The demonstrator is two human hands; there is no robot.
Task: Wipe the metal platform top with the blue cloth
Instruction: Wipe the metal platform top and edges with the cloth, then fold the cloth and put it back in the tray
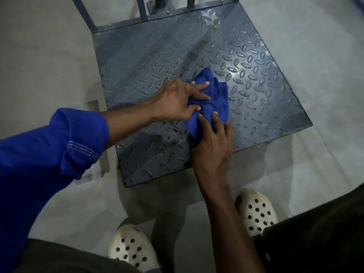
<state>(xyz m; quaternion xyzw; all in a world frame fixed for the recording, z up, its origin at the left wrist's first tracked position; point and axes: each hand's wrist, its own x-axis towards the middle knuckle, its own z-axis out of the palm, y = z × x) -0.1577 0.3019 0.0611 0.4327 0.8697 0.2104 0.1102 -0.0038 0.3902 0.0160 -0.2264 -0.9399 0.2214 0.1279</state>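
Both hands press on the bunched blue cloth (210, 99): the left hand (177, 101) with fingers spread over its left side, the right hand (213, 142) gripping its near edge. The cloth lies near the middle of the metal platform top (157, 52), which stands on the floor (315, 56).

A pale grey floor (295, 174) fills the surroundings, smooth and tiled, with faint joint lines showing to the right of the fingers. The light is dim and comes from above, leaving soft shadows on the floor nearer the camera than the fingers. Left of the fingers, a whitish plastic object (94, 134) with a rectangular recess lies on the floor, partly hidden. Beyond the fingers, dark grey metal uprights (141, 8) rise out of view. A blue strip (357, 1) crosses the far right corner.
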